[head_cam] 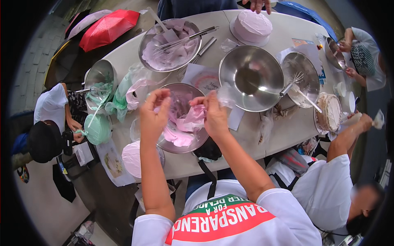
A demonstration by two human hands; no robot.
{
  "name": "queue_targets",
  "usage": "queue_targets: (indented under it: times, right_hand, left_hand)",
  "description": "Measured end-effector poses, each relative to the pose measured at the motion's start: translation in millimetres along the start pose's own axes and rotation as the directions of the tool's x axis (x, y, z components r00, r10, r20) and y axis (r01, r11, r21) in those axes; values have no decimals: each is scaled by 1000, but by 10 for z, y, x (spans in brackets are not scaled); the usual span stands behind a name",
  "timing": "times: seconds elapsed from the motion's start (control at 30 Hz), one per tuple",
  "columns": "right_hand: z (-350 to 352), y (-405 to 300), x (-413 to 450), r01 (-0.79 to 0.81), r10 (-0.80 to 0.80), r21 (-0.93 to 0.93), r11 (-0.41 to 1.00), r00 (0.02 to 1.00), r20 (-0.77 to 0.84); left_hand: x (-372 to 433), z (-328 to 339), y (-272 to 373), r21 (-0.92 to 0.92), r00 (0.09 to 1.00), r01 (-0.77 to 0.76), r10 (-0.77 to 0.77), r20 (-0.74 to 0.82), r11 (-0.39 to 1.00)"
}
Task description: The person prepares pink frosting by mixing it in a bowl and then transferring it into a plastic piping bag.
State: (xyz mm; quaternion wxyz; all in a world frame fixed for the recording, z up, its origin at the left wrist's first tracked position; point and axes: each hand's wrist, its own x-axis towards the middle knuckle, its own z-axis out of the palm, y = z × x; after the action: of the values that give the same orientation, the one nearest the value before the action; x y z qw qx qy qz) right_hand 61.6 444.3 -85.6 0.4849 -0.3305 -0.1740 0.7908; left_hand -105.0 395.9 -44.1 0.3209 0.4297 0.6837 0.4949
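Note:
My right hand pinches a plastic bag smeared with pink icing above a steel mixing bowl. Clear plastic sticks out past the fingers on its far side. Across the bowl's left rim is my left hand, slightly blurred, its thumb and fingers apart and nothing visible between them. Pink icing lies in the bowl, partly covered by the bag. Left of the bowl stands a round cake coated in pink icing, partly hidden by my left forearm.
A large steel bowl stands right of the hands. Beyond them sits a bowl of pale purple icing with a whisk and spatula. Green plastic lies left. Co-workers handle a green cake and a beige cake.

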Motion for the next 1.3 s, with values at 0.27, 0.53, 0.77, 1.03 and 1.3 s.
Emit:
queue_targets:
  times: [0.27,0.53,0.77,1.03,1.3]
  right_hand:
    - [238,317,268,539,-128,-613,578,801,584]
    - [226,454,472,761,-181,-540,360,625,759]
    - [83,428,560,663,-74,-555,502,673,736]
    - [198,222,387,427,-56,-521,740,809,584]
    - [141,246,412,417,-47,-573,705,834,549]
  left_hand:
    - [-21,239,442,254,981,-186,168,92,949]
    - [-3,271,459,363,927,-278,347,-141,890]
    - [23,404,499,376,887,-304,404,-223,875]
    - [-66,815,496,525,895,-222,385,-224,821]
    - [-55,927,394,453,809,-15,277,-518,891]
